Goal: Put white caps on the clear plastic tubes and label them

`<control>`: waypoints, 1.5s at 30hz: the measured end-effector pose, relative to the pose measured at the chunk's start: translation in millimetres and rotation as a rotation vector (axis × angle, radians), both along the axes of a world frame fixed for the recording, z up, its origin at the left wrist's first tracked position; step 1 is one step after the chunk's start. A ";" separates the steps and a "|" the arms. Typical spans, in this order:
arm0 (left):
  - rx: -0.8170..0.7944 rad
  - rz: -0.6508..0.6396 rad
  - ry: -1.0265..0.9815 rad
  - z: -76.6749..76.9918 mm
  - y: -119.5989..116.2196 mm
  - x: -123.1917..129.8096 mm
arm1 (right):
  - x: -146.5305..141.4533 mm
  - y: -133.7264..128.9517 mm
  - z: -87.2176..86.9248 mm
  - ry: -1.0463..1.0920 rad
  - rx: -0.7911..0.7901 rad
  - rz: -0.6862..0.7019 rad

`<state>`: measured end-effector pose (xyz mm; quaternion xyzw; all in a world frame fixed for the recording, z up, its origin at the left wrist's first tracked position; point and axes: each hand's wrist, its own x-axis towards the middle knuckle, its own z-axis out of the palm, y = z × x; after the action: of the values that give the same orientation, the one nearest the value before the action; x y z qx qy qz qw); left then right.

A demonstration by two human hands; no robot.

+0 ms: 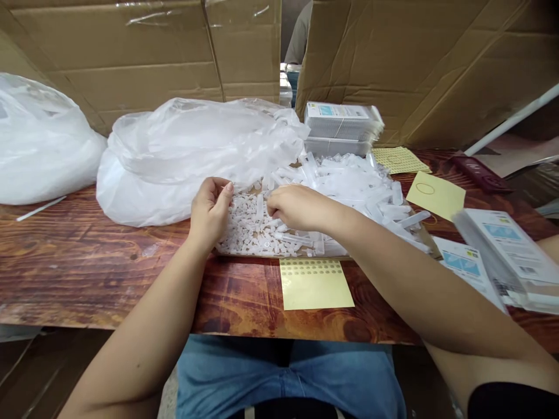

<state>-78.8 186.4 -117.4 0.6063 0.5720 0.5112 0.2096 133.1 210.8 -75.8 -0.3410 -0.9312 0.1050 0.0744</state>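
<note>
A shallow cardboard tray point(262, 256) on the wooden table holds many small white pieces point(244, 224) at its left and larger clear plastic pieces point(371, 186) at its right. Over the tray's left edge, my left hand point(210, 212) has its thumb and index finger pinched together; anything between them is too small to name. My right hand point(294, 206) is over the tray's middle, fingers curled down at the pieces, their tips hidden. Between my hands stands a clear strip-like piece point(260, 206). A yellow sticker sheet point(317, 288) lies partly under the tray's front edge.
White plastic bags point(174, 157) lie behind and left. Banded stacks of printed packets point(338, 125) stand at the back; more packets point(509, 238) lie right, near yellow sheets point(437, 195). Cardboard point(144, 64) walls off the back. Part of a person's arm shows at the right edge.
</note>
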 end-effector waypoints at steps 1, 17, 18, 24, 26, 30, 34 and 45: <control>0.009 0.014 -0.012 -1.9 2.3 -2.1 | -2.6 0.9 1.5 -0.021 -0.039 0.018; -0.086 -0.057 -0.305 -5.2 10.9 0.0 | -48.1 0.0 -7.5 -0.284 0.205 0.203; -0.084 -0.057 -0.308 -5.0 10.9 0.0 | -49.8 -1.4 -6.8 -0.318 0.223 0.206; -0.114 -0.122 -0.363 -0.2 8.8 0.9 | -46.6 -0.7 -5.9 -0.362 0.197 0.153; -0.129 -0.136 -0.385 2.0 8.4 2.2 | -39.5 1.9 -5.1 -0.292 0.158 0.099; -0.147 -0.175 -0.404 2.9 10.1 3.2 | -16.4 4.9 -3.6 -0.053 0.062 0.011; -0.146 -0.197 -0.368 0.3 12.5 2.2 | 3.0 2.9 -6.0 0.160 0.047 0.037; -0.132 -0.257 -0.304 3.3 11.5 1.6 | 7.3 -7.3 -27.0 0.398 0.061 0.161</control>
<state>-77.2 198.0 -114.1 0.5752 0.4839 0.5272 0.3963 140.4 203.5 -102.8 -0.2357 -0.9251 0.1476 0.2586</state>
